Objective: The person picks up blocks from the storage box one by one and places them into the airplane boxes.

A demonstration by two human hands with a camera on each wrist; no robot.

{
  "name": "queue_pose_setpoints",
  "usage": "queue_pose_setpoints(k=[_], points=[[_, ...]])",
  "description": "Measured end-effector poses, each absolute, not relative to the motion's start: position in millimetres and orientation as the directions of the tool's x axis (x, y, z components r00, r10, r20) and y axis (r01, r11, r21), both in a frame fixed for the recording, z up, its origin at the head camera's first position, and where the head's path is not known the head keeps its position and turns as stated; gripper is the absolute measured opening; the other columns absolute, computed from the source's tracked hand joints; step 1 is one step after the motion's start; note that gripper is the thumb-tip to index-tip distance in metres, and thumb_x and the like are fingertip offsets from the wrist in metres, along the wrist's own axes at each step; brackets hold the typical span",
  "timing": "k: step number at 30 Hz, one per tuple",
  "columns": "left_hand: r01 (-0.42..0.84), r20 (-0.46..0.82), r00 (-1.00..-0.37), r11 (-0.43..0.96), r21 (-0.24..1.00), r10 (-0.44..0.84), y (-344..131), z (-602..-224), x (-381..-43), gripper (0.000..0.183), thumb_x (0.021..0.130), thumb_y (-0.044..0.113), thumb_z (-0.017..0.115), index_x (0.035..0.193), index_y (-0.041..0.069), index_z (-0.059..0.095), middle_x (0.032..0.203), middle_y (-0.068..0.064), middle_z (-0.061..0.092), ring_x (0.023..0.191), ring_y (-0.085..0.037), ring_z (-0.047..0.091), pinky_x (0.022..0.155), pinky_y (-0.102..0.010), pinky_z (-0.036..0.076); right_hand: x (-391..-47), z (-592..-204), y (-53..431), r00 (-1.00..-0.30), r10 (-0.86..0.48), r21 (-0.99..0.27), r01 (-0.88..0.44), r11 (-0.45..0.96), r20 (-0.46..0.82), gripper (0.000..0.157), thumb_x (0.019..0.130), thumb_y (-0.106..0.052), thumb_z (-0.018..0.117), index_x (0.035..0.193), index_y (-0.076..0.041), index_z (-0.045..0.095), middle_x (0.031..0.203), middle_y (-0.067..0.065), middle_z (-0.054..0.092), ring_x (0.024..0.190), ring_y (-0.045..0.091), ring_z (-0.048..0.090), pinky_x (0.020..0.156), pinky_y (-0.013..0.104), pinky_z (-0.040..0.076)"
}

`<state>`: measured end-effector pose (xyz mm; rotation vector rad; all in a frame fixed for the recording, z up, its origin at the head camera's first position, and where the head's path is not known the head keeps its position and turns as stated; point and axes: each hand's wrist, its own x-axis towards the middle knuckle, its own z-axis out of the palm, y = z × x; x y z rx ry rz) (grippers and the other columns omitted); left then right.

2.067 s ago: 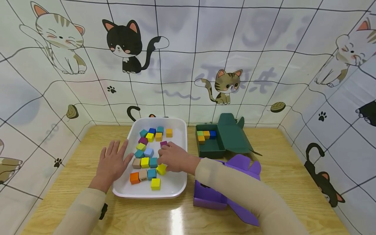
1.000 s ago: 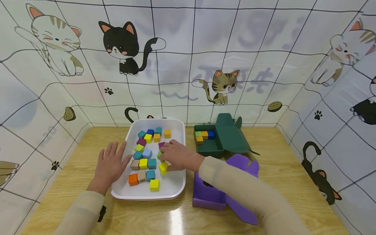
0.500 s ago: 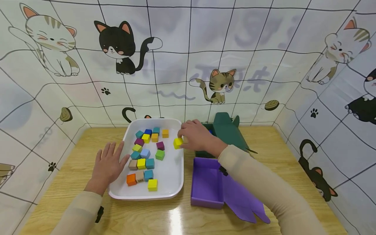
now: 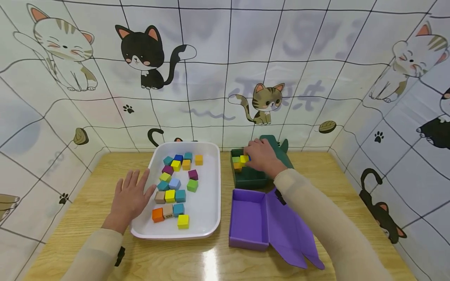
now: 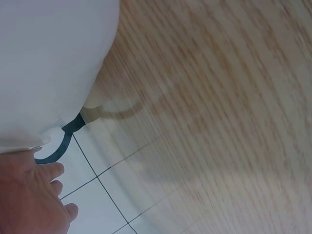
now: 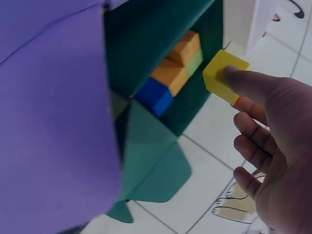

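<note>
Between thumb and finger, my right hand pinches a yellow cube over the open green box. Inside that box sit orange cubes, a green cube and a blue cube. With fingers spread straight, my left hand lies at the left rim of the white tray. In the left wrist view its fingers show beside the tray's outer wall. The tray holds several loose cubes in mixed colours, among them an orange one and a lime-green one.
An open purple box lies in front of the green one, its lid folded out to the right. Behind the wooden table and along its sides hangs a white cloth printed with cats and grid lines.
My right hand has taken the yellow cube from the tray's right part and carried it right, over the green box. A lime-green cube it covered now shows. The left hand stays at the rim.
</note>
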<state>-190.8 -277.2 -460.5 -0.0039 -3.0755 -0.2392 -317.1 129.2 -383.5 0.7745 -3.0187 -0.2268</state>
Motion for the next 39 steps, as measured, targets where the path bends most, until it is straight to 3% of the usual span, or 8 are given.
queue_pose_setpoints(k=[7, 12, 39], points=[[0.005, 0.049, -0.999, 0.987, 0.161, -0.003, -278, -461, -190, 0.07, 0.101, 0.048, 0.04, 0.156, 0.012, 0.018, 0.158, -0.028, 0.017, 0.146, -0.047, 0.009, 0.118, -0.067, 0.005, -327, -396, 130, -0.897, -0.425, 0.194, -0.441, 0.876, -0.123, 0.033, 0.086, -0.037, 0.073, 0.114, -0.019, 0.071, 0.124, 0.007, 0.062, 0.117, 0.029, 0.052, 0.105, 0.05, 0.037], [0.007, 0.048, -0.999, 0.988, 0.157, 0.0, -278, -460, -190, 0.07, 0.101, 0.049, 0.04, 0.156, 0.012, 0.017, 0.158, -0.028, 0.017, 0.146, -0.047, 0.009, 0.118, -0.067, 0.005, -334, -410, 129, -0.896, -0.417, 0.216, -0.441, 0.871, -0.151, 0.031, 0.088, -0.035, 0.071, 0.115, -0.019, 0.071, 0.121, 0.006, 0.063, 0.115, 0.029, 0.052, 0.102, 0.049, 0.038], [0.012, 0.068, -0.998, 0.988, 0.154, 0.001, -279, -462, -191, 0.069, 0.101, 0.048, 0.04, 0.156, 0.012, 0.018, 0.158, -0.028, 0.018, 0.146, -0.047, 0.01, 0.118, -0.067, 0.006, -348, -434, 121, -0.888, -0.446, 0.273, -0.459, 0.846, -0.112, 0.019, 0.085, -0.035, 0.074, 0.098, -0.02, 0.073, 0.104, 0.005, 0.065, 0.103, 0.027, 0.055, 0.093, 0.045, 0.039]])
